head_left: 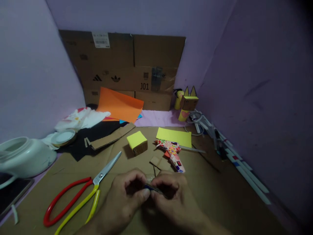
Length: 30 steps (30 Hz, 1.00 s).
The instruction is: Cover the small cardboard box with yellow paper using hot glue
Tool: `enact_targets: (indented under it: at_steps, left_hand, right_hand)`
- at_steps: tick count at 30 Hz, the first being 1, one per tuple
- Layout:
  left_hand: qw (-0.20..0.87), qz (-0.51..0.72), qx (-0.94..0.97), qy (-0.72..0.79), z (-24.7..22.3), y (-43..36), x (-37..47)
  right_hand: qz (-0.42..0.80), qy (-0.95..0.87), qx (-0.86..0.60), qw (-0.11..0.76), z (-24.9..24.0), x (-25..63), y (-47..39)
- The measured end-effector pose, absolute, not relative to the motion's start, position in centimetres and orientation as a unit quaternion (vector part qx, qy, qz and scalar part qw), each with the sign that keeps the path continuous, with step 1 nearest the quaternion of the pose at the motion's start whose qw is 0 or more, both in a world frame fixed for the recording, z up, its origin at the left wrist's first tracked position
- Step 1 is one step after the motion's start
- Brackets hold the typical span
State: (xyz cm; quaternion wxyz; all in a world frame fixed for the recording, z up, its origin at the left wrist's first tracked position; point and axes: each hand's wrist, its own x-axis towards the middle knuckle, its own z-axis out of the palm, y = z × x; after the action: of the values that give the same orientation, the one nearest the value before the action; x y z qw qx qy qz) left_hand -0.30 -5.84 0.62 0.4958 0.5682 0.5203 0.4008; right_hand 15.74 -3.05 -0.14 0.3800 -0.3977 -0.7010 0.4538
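Observation:
My left hand (pixel 124 195) and my right hand (pixel 173 199) meet at the lower middle, fingertips pinched round a small dark-edged piece of cardboard (pixel 152 187). My fingers hide much of that piece. Beyond them sits a small cardboard box with a yellow top (pixel 137 139). A flower-patterned glue gun (pixel 172 150) lies on its side behind my right hand, partly over a yellow paper sheet (pixel 174 136). Small cardboard scraps (pixel 158 162) lie near it. To the left of my left hand are scissors (pixel 99 176) with one red and one yellow handle.
A white teapot (pixel 26 156) and a round lid (pixel 63 137) stand at left. Orange paper (pixel 119 104) leans against upright cardboard (pixel 110 62). A cardboard animal figure (pixel 189 103) stands at back right; white sticks (pixel 249 174) line the right edge.

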Motion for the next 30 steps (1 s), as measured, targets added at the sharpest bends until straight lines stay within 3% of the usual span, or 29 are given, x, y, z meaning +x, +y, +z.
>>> enact_targets:
  at_steps: [5,10,17,23,30]
  left_hand:
    - [0.477,0.414,0.583,0.511,0.6,-5.9,-0.3]
    - [0.513,0.472,0.526,0.487,0.2,-5.7,-0.5]
    - [0.585,0.549,0.373,0.465,-0.4,-5.5,-0.4]
    - [0.575,0.554,0.383,0.465,0.0,-5.6,-0.2]
    - [0.572,0.564,0.379,0.460,-0.1,-5.5,-0.3]
  right_hand:
    - [0.401,-0.743,-0.382,0.376,-0.6,15.7,-3.3]
    - [0.410,-0.706,-0.387,0.427,-0.5,15.5,-3.1]
    - [0.482,-0.636,-0.396,0.454,0.4,15.3,-2.9]
    - [0.508,-0.587,-0.391,0.494,0.5,15.3,-2.8]
    - [0.661,-0.419,-0.424,0.456,0.6,15.0,-2.6]
